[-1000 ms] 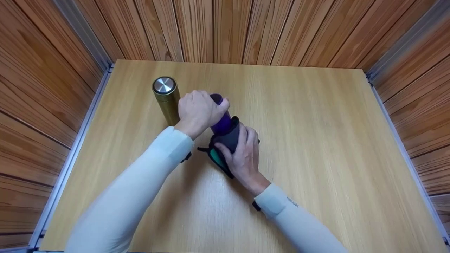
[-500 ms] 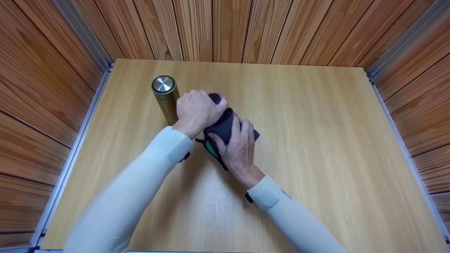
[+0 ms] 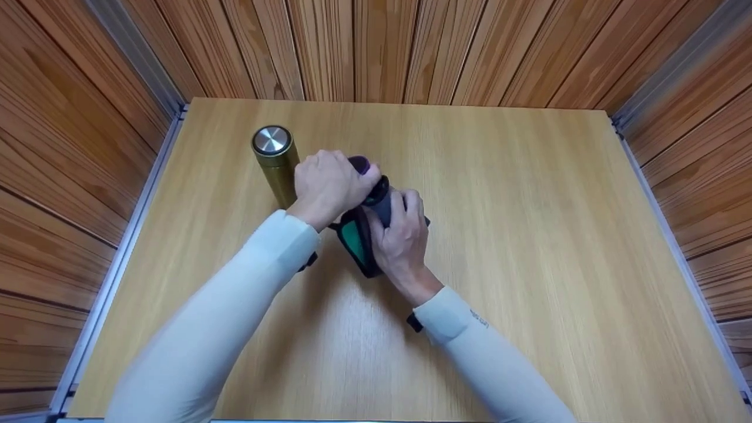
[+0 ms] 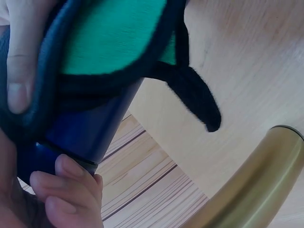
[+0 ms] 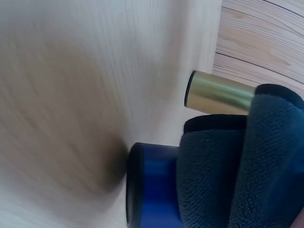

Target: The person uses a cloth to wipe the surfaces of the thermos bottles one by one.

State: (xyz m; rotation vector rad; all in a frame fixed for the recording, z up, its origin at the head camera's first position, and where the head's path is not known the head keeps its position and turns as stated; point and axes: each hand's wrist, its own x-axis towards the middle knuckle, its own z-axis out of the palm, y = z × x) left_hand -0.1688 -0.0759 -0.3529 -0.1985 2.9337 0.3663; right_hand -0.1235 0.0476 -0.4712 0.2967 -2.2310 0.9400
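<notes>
My left hand [image 3: 330, 187] grips the upper end of a blue-purple thermos bottle [image 3: 359, 165]; in the left wrist view its fingers curl round the blue bottle [image 4: 90, 130] by the lid seam. A dark grey cleaning cloth with a green side [image 3: 354, 242] and black edging is wrapped round the bottle's body. My right hand [image 3: 402, 239] holds the cloth against the bottle, thumb at its near edge. From the right wrist, the bottle's base [image 5: 157, 185] sticks out past the grey folds of the cloth [image 5: 211, 175]. Most of the bottle is hidden by cloth and hands.
A gold thermos [image 3: 278, 170] with a silver-topped lid stands upright just left of my left hand. The wooden table [image 3: 529, 235] is bounded by plank walls [image 3: 382, 53] at the back and both sides.
My right hand has slid the cloth up the bottle, towards my left hand. More of the green side now shows. The left hand has stayed nearly still on the bottle's top.
</notes>
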